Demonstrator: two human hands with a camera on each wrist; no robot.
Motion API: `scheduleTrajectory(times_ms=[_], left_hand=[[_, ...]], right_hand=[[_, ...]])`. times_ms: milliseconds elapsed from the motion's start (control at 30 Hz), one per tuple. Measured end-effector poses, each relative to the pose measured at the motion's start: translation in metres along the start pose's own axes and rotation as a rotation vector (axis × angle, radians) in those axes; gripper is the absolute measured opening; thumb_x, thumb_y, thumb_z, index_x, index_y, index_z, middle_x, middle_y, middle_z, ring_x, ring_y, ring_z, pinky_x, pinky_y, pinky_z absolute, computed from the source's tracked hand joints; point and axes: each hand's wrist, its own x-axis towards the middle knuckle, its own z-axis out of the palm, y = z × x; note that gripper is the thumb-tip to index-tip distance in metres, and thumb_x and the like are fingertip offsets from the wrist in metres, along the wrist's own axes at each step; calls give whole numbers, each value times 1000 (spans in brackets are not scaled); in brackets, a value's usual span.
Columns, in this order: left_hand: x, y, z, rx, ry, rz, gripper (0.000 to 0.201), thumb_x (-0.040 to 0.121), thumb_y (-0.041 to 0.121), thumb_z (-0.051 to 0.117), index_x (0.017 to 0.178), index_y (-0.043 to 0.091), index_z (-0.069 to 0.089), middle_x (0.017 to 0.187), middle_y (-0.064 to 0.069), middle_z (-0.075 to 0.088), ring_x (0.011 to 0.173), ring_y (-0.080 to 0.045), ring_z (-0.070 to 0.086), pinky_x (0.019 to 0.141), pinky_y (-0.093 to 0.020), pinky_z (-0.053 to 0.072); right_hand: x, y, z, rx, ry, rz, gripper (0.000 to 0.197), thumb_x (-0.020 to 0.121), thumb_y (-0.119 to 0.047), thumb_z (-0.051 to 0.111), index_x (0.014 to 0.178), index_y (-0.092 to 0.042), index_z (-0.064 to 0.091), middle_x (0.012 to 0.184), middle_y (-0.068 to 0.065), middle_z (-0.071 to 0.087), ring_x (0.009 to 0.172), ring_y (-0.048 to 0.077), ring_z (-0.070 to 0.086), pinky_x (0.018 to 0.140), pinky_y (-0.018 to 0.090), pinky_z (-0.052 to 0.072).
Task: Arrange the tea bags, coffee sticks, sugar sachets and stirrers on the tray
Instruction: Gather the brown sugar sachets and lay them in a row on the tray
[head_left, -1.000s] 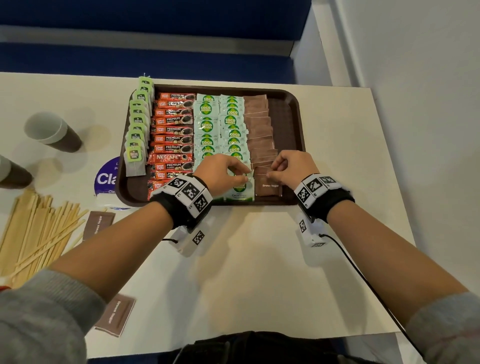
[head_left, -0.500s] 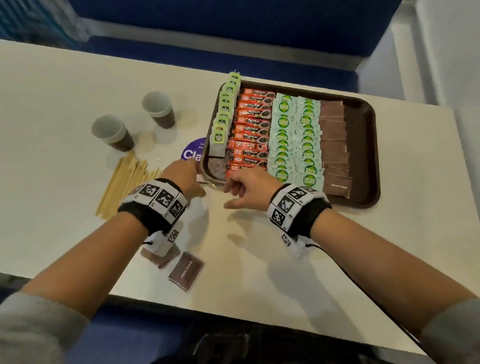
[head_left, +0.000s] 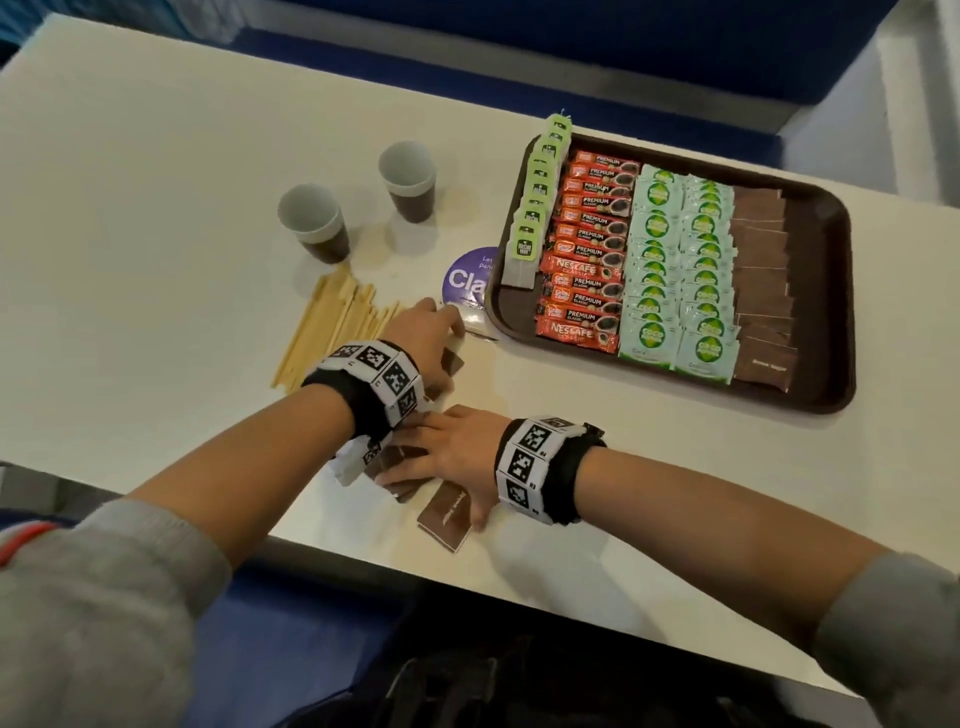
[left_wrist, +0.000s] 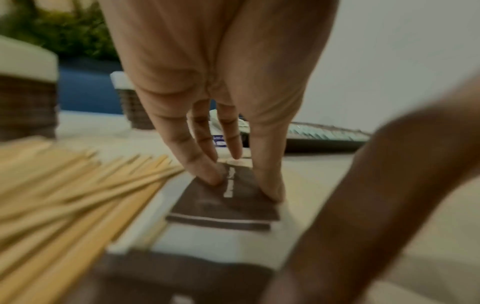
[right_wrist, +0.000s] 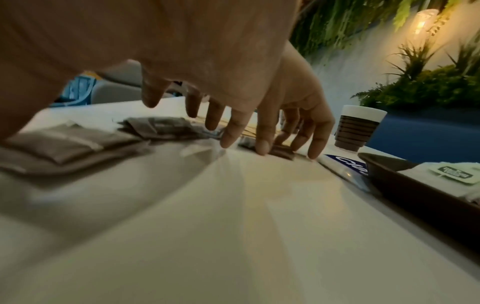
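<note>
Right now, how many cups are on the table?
2. One paper cup stands just beyond the wooden stirrers; the other cup stands farther back, nearer the tray. None looks hidden.

The left wrist band (head_left: 371, 382) covers most of the brown sachets (head_left: 400, 462) under the right hand (head_left: 447, 449). The purple sticker (head_left: 465, 280), beyond the left hand (head_left: 423, 338), has its lettering cut by the tray (head_left: 841, 312). The stirrers (left_wrist: 64, 195) are blurred.

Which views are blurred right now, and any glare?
Head view: mostly sharp, tray labels readable. Left wrist view: stirrers and foreground smeared; left hand on a brown sachet is clearer. Right wrist view: right hand blurred close-up, lamp flares, sheen on table.
</note>
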Motion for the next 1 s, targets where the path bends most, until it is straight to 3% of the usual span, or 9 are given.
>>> scheduleTrajectory(times_ms=[100,267,433,567,667,767,867,933,1000], left_hand=[[-2,-8,4,-78,-42,-31,70,61,19,87,119,18,48,110,-7,52,101,-27,55,80,-31,43],[-7,-17,0,57,-148,36,41,79,34,74,107,6,63,103,-10,64,94,-25,58,74,-26,40],[-17,-40,-19,-3,-178,32,37,78,41,74,100,13,65,88,1,60,82,-16,53,71,-25,39],[-32,-55,-27,-96,-250,30,43,70,34,81,107,25,62,93,7,59,88,-13,55,75,-25,43],[-38,-52,-13,-92,-353,50,60,67,30,84,119,30,55,91,4,62,87,-15,58,77,-28,48],[-40,-44,5,-64,-318,120,71,67,27,84,127,29,47,87,5,61,85,-15,57,77,-27,46],[-39,-38,13,5,-265,157,68,67,27,84,124,24,46,96,0,64,89,-19,57,78,-29,46],[-37,-36,14,54,-265,151,61,68,28,83,118,20,49,101,-3,65,86,-18,53,76,-29,45],[-35,-33,14,103,-258,159,52,70,30,82,111,18,53,103,-3,64,84,-16,49,75,-28,42]], right_hand=[[1,1,1,-4,22,14,96,66,-42,79,145,-40,25,158,-3,11,143,26,8,112,44,20],[0,1,-4,33,109,60,63,70,-35,77,126,-31,48,140,-2,37,125,25,33,93,37,36],[-1,-1,-4,17,104,117,65,74,-33,75,131,-27,44,137,2,38,121,25,34,88,36,36],[-2,3,-4,22,117,138,60,79,-31,70,132,-29,43,132,1,40,114,23,37,84,33,37],[-4,12,-3,56,137,182,40,81,-31,68,118,-24,53,124,3,43,111,24,39,80,32,40],[-8,16,1,121,151,250,36,82,-28,68,113,-17,55,127,6,39,114,24,37,75,28,36],[-12,19,2,201,183,277,20,84,-12,61,103,-13,56,124,9,39,114,24,35,72,27,33],[-14,19,3,245,238,250,18,83,-1,55,98,-11,54,116,10,45,105,25,38,76,31,38],[-15,14,4,269,272,190,18,85,0,52,101,-9,53,110,12,50,99,26,40,81,40,42]])
